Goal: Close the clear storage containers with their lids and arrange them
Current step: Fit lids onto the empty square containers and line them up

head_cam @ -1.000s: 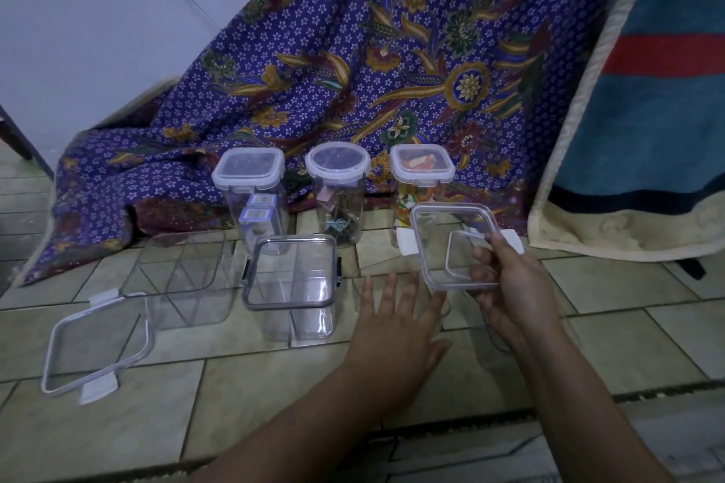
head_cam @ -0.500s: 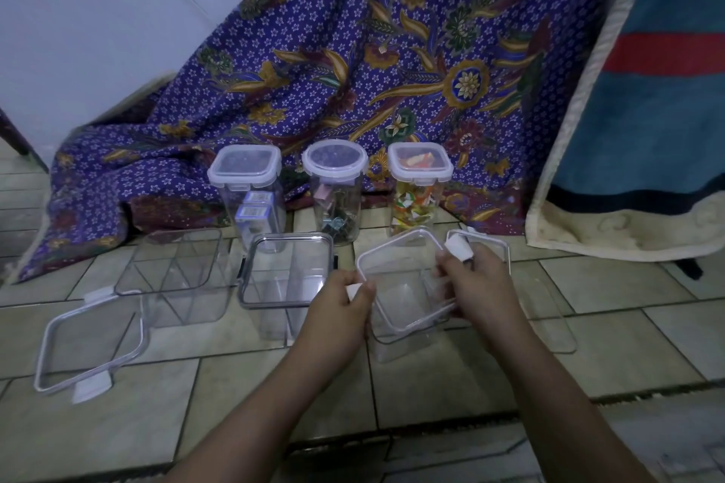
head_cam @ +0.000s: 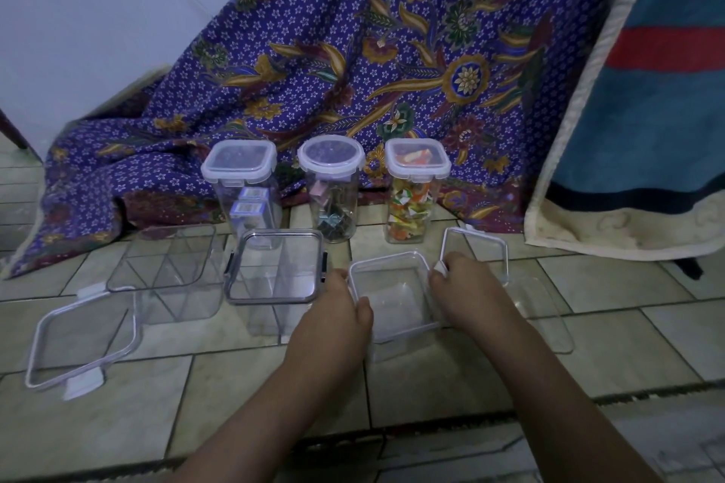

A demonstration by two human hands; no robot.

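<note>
A small clear square container (head_cam: 396,341) stands on the tiled floor in front of me with its white-rimmed lid (head_cam: 392,286) lying on top. My left hand (head_cam: 337,314) grips the lid's left edge, thumb on the front rim. My right hand (head_cam: 463,286) holds the right edge and pinches its white clasp. To the left stand a closed dark-clasped container (head_cam: 274,271) and an open divided container (head_cam: 172,271), whose loose lid (head_cam: 82,337) lies on the floor. At the right, another lid (head_cam: 476,247) rests by a low clear container (head_cam: 545,314).
Three tall closed containers stand in a row behind: one with small boxes (head_cam: 243,184), a round one (head_cam: 333,184) and one with colourful pieces (head_cam: 416,188). A purple patterned cloth (head_cam: 392,51) hangs behind them. A blue mat (head_cam: 647,110) leans at right.
My right hand brought the lid down from the air onto the small container. My left hand left the floor and took the lid's left edge. The lid went from tilted to nearly flat.
</note>
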